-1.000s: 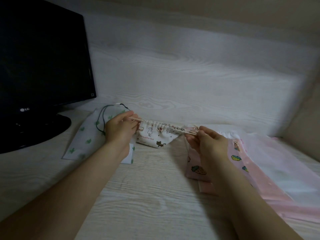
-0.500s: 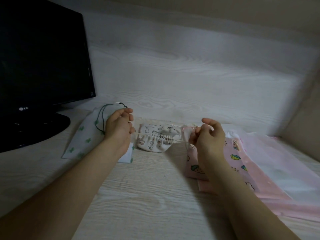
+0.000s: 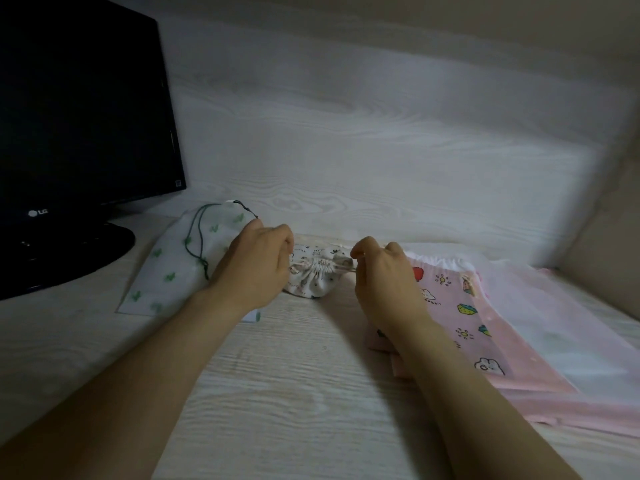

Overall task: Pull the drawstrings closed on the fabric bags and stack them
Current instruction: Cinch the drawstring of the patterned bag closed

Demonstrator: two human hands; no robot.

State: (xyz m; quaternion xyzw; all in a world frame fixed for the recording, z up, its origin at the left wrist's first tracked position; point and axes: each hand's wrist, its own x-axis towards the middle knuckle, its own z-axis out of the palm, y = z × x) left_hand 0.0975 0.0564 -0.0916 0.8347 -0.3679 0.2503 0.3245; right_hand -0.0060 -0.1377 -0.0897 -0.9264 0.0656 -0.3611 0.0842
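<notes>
The fingers (image 3: 284, 244) of the left hand (image 3: 254, 268) are curled inward, and the cord (image 3: 295, 269) is pinched where it leaves the left side of the pouch (image 3: 313, 284). The fingertips themselves are hidden behind the knuckles. On the right hand (image 3: 384, 282), thumb and forefinger are pressed together on the cord's other end at the pouch's right side, and the remaining fingers are folded loosely behind them.

The pouch, white with small printed figures, is found between the two hands on the table (image 3: 294, 382), close to the wall (image 3: 346, 150). Its mouth is drawn into tight pleats.

A green bag (image 3: 173, 271), white with a green plant print and a dark green drawstring, is laid flat to the left, partly covered by the left hand and wrist; whether it is touched cannot be told. A pink bag (image 3: 460, 317) with cartoon prints is spread open-mouthed to the right, its left edge overlapped by the right forearm. A sheer bag (image 3: 554, 327) is laid beside it. A dark monitor (image 3: 79, 116) is seen at far left.
</notes>
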